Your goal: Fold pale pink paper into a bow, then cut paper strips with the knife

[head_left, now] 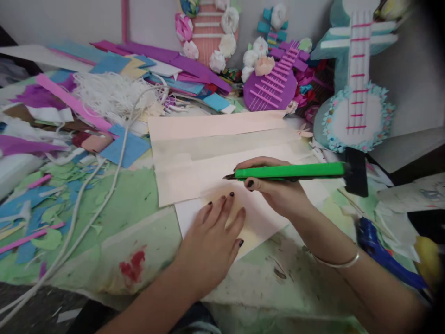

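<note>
My left hand point(215, 232) lies flat with fingers spread on a white sheet point(259, 232) and the paper over it. Pinched between thumb and fingers of my right hand point(274, 183) is a long, flat green tool point(292, 170), which looks like a craft knife. Its dark pointed tip faces left, over the pale peach paper point(174, 162). I cannot tell whether the tip touches the paper. Creases or overlapping layers run across this paper, and its far strip is a deeper peach.
Paper scraps point(52, 208), white string point(107, 95) and a white cable point(120, 157) cover the left. At the back stand a purple paper guitar point(271, 86), a pink one with paper roses point(206, 41) and a pale blue one point(358, 106). A blue-handled tool point(385, 255) lies right.
</note>
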The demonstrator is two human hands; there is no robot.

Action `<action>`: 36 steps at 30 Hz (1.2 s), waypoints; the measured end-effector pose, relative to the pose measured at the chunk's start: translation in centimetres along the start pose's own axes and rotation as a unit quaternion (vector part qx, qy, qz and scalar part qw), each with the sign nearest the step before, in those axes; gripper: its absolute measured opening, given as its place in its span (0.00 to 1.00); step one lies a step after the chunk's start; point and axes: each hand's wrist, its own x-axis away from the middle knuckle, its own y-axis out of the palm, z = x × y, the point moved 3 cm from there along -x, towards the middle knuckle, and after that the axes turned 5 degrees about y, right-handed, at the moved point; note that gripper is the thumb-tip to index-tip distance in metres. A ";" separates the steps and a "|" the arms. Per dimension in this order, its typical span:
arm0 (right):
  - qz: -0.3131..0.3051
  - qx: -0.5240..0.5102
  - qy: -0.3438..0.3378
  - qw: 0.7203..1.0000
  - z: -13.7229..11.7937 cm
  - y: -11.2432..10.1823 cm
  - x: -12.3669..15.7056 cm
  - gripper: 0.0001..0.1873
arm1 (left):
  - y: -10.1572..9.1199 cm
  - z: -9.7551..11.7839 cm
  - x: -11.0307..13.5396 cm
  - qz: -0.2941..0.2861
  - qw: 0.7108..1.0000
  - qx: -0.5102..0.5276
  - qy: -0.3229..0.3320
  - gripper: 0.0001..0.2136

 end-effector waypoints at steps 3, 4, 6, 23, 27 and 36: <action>-0.110 -0.047 0.059 0.991 1.6 1.7 -1.9 0.15 | 0.2 0.1 0.1 0.012 1.000 0.002 0.002 0.23; -0.127 -0.048 0.068 0.988 2.1 2.1 -2.4 0.15 | 0.3 0.1 0.1 0.016 1.000 0.002 0.001 0.23; -0.122 -0.036 0.073 0.989 3.0 2.6 -2.9 0.12 | 0.5 0.0 0.2 0.023 1.000 0.002 -0.005 0.23; -0.063 0.033 0.032 0.997 4.4 2.5 -3.0 0.03 | 1.2 -0.4 0.0 0.062 0.998 -0.008 0.000 0.23; -0.061 0.030 0.023 0.997 4.3 2.5 -2.9 0.04 | 1.2 -0.4 0.1 0.059 0.998 -0.008 0.001 0.23; -0.074 0.031 0.023 0.997 4.5 2.5 -2.9 0.04 | 1.1 -0.3 -0.1 0.050 0.999 -0.010 -0.002 0.24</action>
